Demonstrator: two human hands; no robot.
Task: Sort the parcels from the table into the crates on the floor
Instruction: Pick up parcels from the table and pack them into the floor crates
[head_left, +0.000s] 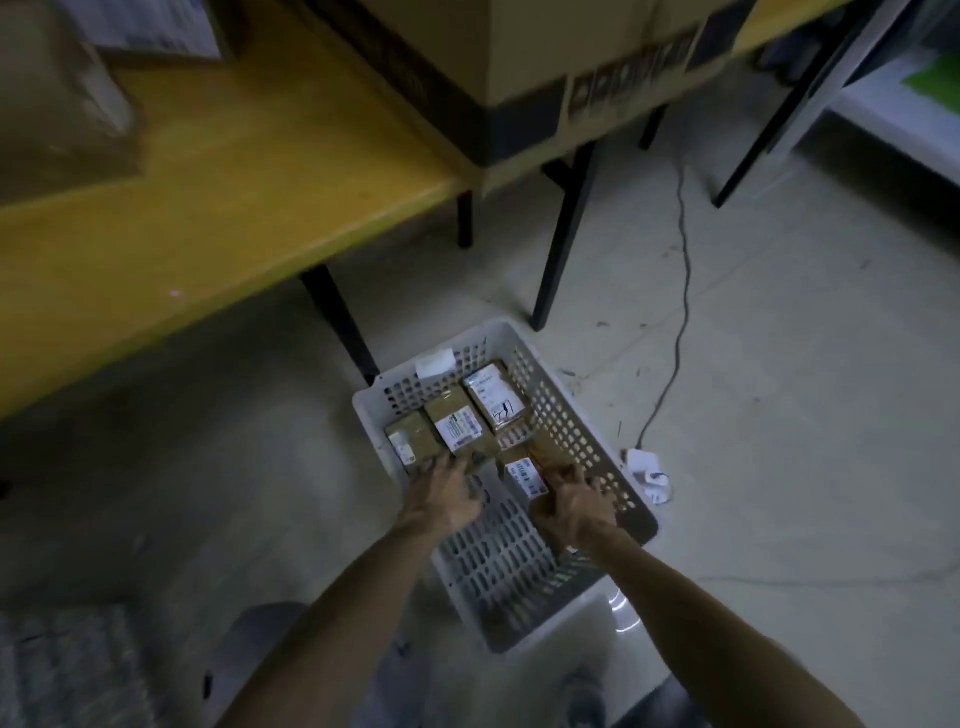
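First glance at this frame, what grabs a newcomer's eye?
The left hand and right hand reach into the white crate on the floor at centre. The right grips a labelled parcel near three parcels lined up at the crate's far end. Above, a yellow table carries a big cardboard box.

Brown taped parcels in a white perforated crate (582, 441) on the floor
Three labelled parcels (457, 423) lie flat in a row at its far end; a fourth parcel (524, 470) lies just near-right of them

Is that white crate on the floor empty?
No, the white crate holds several brown labelled parcels lying side by side at its far end.
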